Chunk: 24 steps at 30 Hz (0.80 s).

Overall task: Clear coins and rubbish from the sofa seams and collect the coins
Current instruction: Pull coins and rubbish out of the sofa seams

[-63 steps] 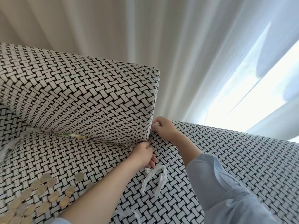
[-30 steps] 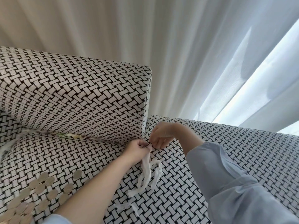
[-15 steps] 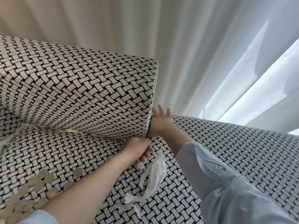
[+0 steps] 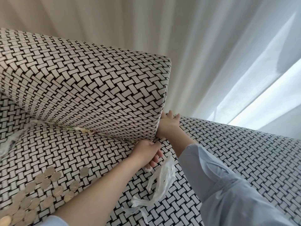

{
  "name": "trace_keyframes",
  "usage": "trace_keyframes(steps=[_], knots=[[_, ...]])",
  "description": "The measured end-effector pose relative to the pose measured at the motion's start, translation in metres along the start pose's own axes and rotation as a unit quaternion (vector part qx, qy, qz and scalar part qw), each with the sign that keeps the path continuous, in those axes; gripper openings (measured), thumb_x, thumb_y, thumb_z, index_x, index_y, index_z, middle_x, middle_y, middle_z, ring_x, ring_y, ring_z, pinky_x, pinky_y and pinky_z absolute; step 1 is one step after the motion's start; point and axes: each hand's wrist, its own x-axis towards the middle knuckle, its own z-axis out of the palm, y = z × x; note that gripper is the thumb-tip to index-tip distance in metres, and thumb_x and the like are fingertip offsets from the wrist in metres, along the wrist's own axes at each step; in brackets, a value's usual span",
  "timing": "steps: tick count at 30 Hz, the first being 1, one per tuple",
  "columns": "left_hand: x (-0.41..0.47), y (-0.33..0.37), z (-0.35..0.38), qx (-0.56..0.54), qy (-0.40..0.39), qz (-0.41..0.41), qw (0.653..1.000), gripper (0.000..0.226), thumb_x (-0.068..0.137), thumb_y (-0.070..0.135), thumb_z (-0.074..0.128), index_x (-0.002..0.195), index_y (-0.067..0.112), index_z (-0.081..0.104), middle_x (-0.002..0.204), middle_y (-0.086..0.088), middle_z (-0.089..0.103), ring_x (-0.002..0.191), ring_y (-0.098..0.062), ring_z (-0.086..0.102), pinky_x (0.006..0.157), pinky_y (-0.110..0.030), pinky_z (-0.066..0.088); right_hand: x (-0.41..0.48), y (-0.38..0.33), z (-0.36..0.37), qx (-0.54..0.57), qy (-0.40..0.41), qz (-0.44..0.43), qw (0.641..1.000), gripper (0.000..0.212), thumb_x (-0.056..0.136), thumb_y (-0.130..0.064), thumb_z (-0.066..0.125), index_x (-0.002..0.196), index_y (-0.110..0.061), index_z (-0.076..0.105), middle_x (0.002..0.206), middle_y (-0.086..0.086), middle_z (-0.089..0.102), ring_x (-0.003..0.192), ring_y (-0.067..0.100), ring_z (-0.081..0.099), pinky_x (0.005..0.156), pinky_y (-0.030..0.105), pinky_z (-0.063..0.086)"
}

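Note:
The sofa's back cushion (image 4: 84,88) and seat (image 4: 68,154) carry a black-and-white woven pattern. My left hand (image 4: 147,152) grips a white plastic strip (image 4: 160,181) that hangs down over the seat. My right hand (image 4: 168,123) is pushed with straight fingers into the gap between the back cushion's right end and the armrest (image 4: 244,147). Several coins (image 4: 44,188) lie in a heap on the seat at lower left. Green and yellowish scraps (image 4: 79,129) stick out of the seam under the back cushion.
More white rubbish (image 4: 9,142) lies at the seat's far left edge. White curtains (image 4: 203,51) hang behind the sofa, with bright window light at right.
My right hand left the strip beside the left hand and went up into the gap by the cushion's end, fingers spread. The strip now hangs from my left hand alone.

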Motion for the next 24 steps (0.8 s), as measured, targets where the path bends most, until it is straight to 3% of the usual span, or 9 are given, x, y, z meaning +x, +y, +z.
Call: trace_keyframes(steps=[5,10,14,19,24], knots=[[0.002,0.001,-0.003,-0.028,-0.005,-0.007,1.000,0.031,0.091,0.017,0.044,0.070,0.006,0.063,0.044,-0.001,0.056,0.033,-0.014,0.049,0.035,-0.015,0.033,0.003,-0.002,0.002,0.036,0.077,0.017,0.996,0.076,0.085,-0.037,0.059,0.152,-0.026,0.025,0.146,0.001,0.038,0.138,0.036,0.024,0.112,0.067,0.010],[0.011,0.007,-0.003,-0.054,0.000,-0.064,0.997,0.040,0.093,0.029,0.041,0.074,0.004,0.066,0.045,-0.007,0.060,0.032,-0.016,0.051,0.035,-0.015,0.035,0.004,-0.004,0.008,0.049,0.118,0.029,0.991,0.057,0.092,-0.037,0.048,0.147,-0.025,0.039,0.140,0.001,0.044,0.134,0.035,0.030,0.112,0.066,0.009],[0.014,0.005,0.001,-0.045,0.024,-0.058,0.997,0.049,0.096,0.038,0.042,0.071,0.003,0.066,0.043,-0.006,0.059,0.030,-0.015,0.049,0.034,-0.015,0.035,0.000,-0.002,0.014,0.061,0.154,0.016,0.986,0.052,0.096,-0.038,0.043,0.145,-0.024,0.043,0.145,0.003,0.041,0.142,0.036,0.021,0.114,0.066,0.002],[0.016,0.002,0.004,-0.037,0.036,-0.044,0.998,0.058,0.099,0.047,0.038,0.072,0.003,0.064,0.041,-0.004,0.059,0.030,-0.014,0.050,0.033,-0.015,0.035,-0.007,-0.003,0.018,0.064,0.175,0.012,0.982,0.056,0.097,-0.032,0.045,0.150,-0.016,0.034,0.161,0.008,0.019,0.148,0.038,0.010,0.115,0.065,0.001],[0.019,-0.001,0.002,-0.047,0.010,-0.039,0.998,0.060,0.099,0.049,0.036,0.075,0.002,0.063,0.042,-0.005,0.059,0.030,-0.015,0.051,0.033,-0.016,0.036,-0.013,0.000,0.017,0.067,0.128,-0.019,0.989,0.078,0.096,-0.047,0.042,0.155,-0.029,-0.006,0.164,0.004,-0.006,0.149,0.035,-0.008,0.114,0.067,-0.006]])
